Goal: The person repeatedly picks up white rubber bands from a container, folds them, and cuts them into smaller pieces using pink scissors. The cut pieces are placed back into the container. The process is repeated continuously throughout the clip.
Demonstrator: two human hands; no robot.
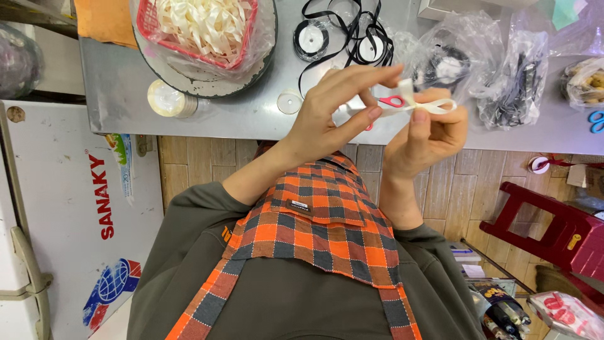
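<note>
Both my hands are raised over the edge of a metal table (207, 116). My right hand (431, 138) pinches a short white ribbon (438, 106) folded into a loop, thumb on top. My left hand (333, 113) reaches across with fingers spread, its fingertips on the ribbon's upright end. Red-handled scissors (391, 101) lie on the table just behind the fingers, mostly hidden. I wear an orange and grey checked apron (321, 226) over a grey top.
A red basket (148, 22) of cream ribbon stands in a plastic bag at the back left, with a tape roll (167, 99) beside it. Black ribbon spools (311, 39) and several plastic bags (513, 75) lie at the right. A red stool (553, 230) and a white freezer (69, 220) stand on the floor.
</note>
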